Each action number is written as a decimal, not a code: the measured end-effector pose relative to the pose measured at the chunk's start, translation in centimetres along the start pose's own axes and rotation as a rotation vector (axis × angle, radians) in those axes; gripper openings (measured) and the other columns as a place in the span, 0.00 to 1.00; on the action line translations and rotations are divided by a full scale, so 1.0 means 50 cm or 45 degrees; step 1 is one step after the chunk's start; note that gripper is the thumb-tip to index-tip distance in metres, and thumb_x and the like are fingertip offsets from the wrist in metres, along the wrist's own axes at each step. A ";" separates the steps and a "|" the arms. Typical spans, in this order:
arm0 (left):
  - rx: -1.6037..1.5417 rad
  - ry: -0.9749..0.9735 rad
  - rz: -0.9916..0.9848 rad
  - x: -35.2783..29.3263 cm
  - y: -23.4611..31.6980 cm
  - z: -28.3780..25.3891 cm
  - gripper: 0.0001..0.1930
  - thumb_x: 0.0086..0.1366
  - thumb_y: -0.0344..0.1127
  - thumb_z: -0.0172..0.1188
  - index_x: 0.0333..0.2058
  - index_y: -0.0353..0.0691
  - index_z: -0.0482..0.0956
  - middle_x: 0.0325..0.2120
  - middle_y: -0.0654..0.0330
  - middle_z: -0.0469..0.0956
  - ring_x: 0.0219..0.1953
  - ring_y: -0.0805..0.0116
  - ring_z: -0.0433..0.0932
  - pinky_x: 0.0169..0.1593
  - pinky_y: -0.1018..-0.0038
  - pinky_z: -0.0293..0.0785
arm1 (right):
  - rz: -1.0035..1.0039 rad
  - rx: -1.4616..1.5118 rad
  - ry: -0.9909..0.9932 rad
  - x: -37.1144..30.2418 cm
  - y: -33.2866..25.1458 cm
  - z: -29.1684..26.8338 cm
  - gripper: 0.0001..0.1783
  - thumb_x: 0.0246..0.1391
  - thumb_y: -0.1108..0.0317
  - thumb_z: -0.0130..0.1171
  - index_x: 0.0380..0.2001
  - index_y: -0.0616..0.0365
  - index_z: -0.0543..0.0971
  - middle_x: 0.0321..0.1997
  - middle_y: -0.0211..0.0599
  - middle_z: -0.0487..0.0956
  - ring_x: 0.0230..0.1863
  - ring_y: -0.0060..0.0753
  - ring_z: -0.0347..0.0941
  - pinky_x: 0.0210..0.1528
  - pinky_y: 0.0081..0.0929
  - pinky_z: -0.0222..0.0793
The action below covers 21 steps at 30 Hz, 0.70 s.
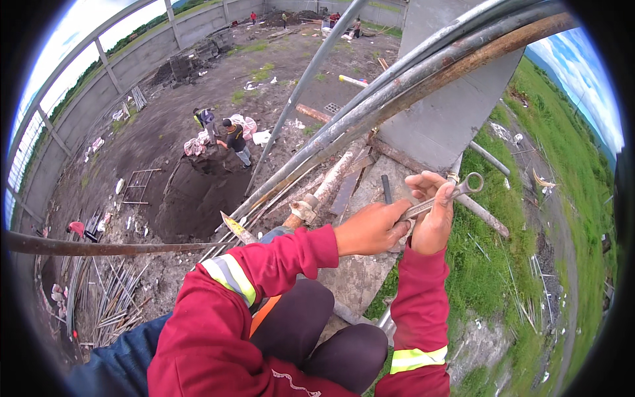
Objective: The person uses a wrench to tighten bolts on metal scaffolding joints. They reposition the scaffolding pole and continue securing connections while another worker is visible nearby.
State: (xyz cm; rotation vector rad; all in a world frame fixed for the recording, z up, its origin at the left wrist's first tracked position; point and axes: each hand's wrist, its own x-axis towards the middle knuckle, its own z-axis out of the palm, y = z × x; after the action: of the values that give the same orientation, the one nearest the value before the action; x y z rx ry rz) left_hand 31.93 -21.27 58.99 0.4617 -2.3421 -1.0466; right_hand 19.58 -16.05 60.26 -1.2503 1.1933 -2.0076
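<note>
A steel ring spanner (430,204) lies across both my hands, its ring end pointing right. My left hand (374,228) is closed round its other end. My right hand (431,215) grips the shank with the thumb against it, the fingers curled near a small metal clamp (453,177). Behind the ring runs a scaffold pipe (486,217), sloping down to the right. A short dark rod (386,188) sticks up just beyond my left hand; its lower end is hidden.
Long grey and rusty pipes (370,102) slant across in front, beside a grey concrete panel (443,112). A rusty coupler (304,208) sits left of my hands. Far below, two people (235,139) stand by a dug pit (198,205). Grass (489,264) lies right.
</note>
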 end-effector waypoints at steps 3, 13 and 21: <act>-0.114 0.061 -0.049 -0.011 0.001 0.031 0.11 0.59 0.36 0.56 0.34 0.34 0.69 0.19 0.48 0.71 0.23 0.50 0.73 0.29 0.59 0.66 | 0.002 -0.209 -0.235 -0.028 0.035 -0.083 0.35 0.61 0.39 0.41 0.54 0.62 0.68 0.49 0.39 0.74 0.50 0.29 0.67 0.54 0.29 0.59; 0.037 -0.184 -0.437 -0.100 -0.083 0.051 0.19 0.64 0.51 0.52 0.33 0.39 0.73 0.17 0.49 0.71 0.21 0.50 0.72 0.28 0.60 0.65 | 0.865 -1.135 0.313 -0.216 0.333 -0.448 0.33 0.48 0.51 0.64 0.55 0.53 0.70 0.58 0.46 0.68 0.58 0.46 0.65 0.58 0.40 0.61; 0.410 -0.560 -0.225 -0.155 -0.089 0.161 0.25 0.63 0.63 0.47 0.46 0.49 0.73 0.13 0.50 0.73 0.21 0.46 0.76 0.28 0.53 0.70 | 1.149 -1.216 0.427 -0.296 0.446 -0.449 0.57 0.33 0.57 0.73 0.66 0.52 0.52 0.65 0.57 0.55 0.64 0.54 0.56 0.64 0.42 0.55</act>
State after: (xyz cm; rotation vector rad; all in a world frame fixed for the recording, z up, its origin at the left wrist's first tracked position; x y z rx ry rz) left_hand 33.83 -15.56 48.59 0.6189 -2.9290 -0.9206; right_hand 5.60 -6.57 29.66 -0.4624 2.4635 -0.9608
